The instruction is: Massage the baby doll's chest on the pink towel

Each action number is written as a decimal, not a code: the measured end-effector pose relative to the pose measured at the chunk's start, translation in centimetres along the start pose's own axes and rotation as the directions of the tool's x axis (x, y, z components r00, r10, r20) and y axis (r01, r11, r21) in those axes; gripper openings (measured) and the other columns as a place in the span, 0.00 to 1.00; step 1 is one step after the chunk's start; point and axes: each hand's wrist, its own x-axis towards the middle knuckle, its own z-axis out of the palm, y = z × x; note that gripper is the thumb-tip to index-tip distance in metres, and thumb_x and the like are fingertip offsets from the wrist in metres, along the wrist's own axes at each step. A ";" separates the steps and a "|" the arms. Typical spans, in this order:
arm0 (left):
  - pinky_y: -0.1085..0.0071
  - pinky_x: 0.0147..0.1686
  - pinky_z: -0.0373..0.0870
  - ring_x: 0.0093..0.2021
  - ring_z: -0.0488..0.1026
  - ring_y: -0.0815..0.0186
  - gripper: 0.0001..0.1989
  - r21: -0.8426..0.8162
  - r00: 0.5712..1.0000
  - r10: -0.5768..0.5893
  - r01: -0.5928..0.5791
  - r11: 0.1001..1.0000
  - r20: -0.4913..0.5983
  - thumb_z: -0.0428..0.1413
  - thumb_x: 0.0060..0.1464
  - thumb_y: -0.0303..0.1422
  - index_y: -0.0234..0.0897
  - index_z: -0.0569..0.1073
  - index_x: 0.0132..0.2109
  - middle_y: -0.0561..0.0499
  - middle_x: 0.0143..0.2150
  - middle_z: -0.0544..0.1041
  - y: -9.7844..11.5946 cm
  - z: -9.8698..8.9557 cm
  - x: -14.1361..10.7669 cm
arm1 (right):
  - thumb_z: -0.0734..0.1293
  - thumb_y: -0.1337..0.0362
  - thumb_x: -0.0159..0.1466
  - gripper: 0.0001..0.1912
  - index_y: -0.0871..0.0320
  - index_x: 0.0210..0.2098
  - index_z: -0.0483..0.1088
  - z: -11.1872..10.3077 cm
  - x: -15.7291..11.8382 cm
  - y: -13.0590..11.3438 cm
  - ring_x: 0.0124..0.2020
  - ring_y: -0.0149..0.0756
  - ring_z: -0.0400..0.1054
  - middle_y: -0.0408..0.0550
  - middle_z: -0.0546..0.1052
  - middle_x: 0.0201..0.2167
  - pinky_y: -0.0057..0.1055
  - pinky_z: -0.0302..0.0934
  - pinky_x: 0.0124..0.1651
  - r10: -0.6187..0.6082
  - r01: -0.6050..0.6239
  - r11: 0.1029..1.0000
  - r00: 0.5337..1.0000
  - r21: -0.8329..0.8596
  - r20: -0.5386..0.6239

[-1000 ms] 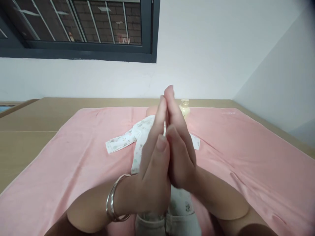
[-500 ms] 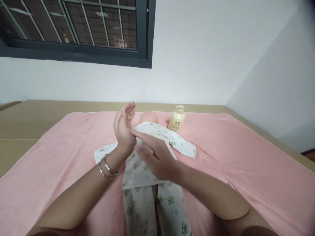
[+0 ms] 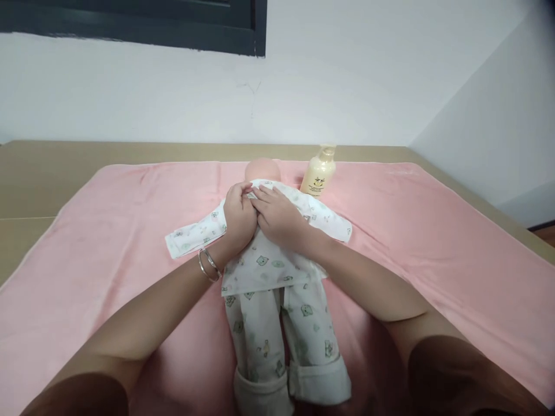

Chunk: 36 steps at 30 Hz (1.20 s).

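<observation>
A doll lies on its back in a white shirt (image 3: 277,268) and white trousers (image 3: 262,329), both with a small animal print. Its smooth head (image 3: 262,169) shows above the collar. My left hand (image 3: 240,218), with two silver bangles at the wrist, rests on the upper chest near the neckline. Its fingers are bent a little and partly hidden, with no object visible in them. Against it, my right hand (image 3: 280,216) lies on the shirt with its fingers stretched out and slightly apart. Just beyond the doll's right-hand shoulder in view stands a pale yellow pump bottle (image 3: 318,173).
Under the doll a pink blanket (image 3: 130,231) covers most of the wooden table (image 3: 173,151). White walls (image 3: 347,75) rise behind and to the right. A dark window frame (image 3: 173,34) is at the top left.
My hands were raised over the doll, palms turned towards each other; now they have come down onto the upper chest of the shirt. The view has tilted down, showing the trouser cuffs.
</observation>
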 end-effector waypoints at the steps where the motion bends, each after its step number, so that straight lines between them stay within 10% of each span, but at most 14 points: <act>1: 0.59 0.58 0.69 0.51 0.73 0.61 0.16 0.024 1.000 0.011 -0.011 1.000 0.004 0.47 0.53 0.23 0.39 0.73 0.45 0.47 0.47 0.77 -0.2 0.0 -0.1 | 0.52 0.69 0.69 0.26 0.68 0.63 0.64 -0.2 0.2 0.3 0.71 0.48 0.50 0.59 0.62 0.68 0.49 0.42 0.73 0.012 -0.012 1.000 1.000 0.005 0.015; 9: 0.56 0.62 0.65 0.56 0.71 0.58 0.15 0.102 0.995 0.073 -0.080 0.992 0.065 0.46 0.57 0.27 0.37 0.74 0.46 0.45 0.52 0.77 -1.1 -0.3 -0.2 | 0.50 0.56 0.73 0.33 0.76 0.68 0.52 0.0 -0.2 0.7 0.71 0.56 0.48 0.68 0.57 0.69 0.56 0.35 0.73 0.347 -0.350 0.921 0.937 -0.172 -0.045; 16: 0.57 0.60 0.66 0.53 0.73 0.58 0.15 0.032 0.997 0.008 -0.010 0.999 0.073 0.46 0.56 0.29 0.38 0.77 0.44 0.47 0.50 0.79 -1.6 -0.5 -0.1 | 0.53 0.65 0.70 0.29 0.70 0.68 0.56 0.4 -1.1 -1.1 0.73 0.51 0.43 0.58 0.55 0.71 0.51 0.36 0.74 0.019 -0.008 0.992 0.997 -0.129 0.079; 22: 0.55 0.63 0.63 0.57 0.72 0.57 0.17 0.101 0.989 0.090 -0.102 0.990 0.117 0.47 0.59 0.31 0.37 0.77 0.48 0.44 0.54 0.78 -1.7 -0.7 -0.1 | 0.51 0.53 0.73 0.33 0.69 0.71 0.49 -0.4 0.2 1.0 0.73 0.51 0.45 0.62 0.51 0.72 0.52 0.42 0.72 0.304 -0.300 0.951 0.951 -0.074 0.057; 30: 0.56 0.61 0.67 0.54 0.74 0.57 0.18 0.074 0.997 0.005 -0.010 0.997 0.077 0.47 0.56 0.30 0.36 0.78 0.48 0.45 0.51 0.79 -1.3 -0.7 -0.3 | 0.53 0.64 0.71 0.28 0.64 0.68 0.57 0.0 -0.8 -1.1 0.73 0.54 0.43 0.59 0.54 0.71 0.53 0.40 0.72 0.106 -0.098 0.988 0.992 -0.118 0.065; 36: 0.53 0.64 0.63 0.58 0.71 0.56 0.18 0.142 0.991 0.062 -0.079 0.987 0.115 0.47 0.56 0.29 0.36 0.77 0.49 0.44 0.54 0.78 -1.4 -0.8 -0.4 | 0.50 0.55 0.73 0.32 0.68 0.70 0.52 -0.4 0.6 1.8 0.72 0.53 0.48 0.61 0.55 0.71 0.48 0.47 0.71 0.342 -0.341 0.939 0.939 -0.038 0.039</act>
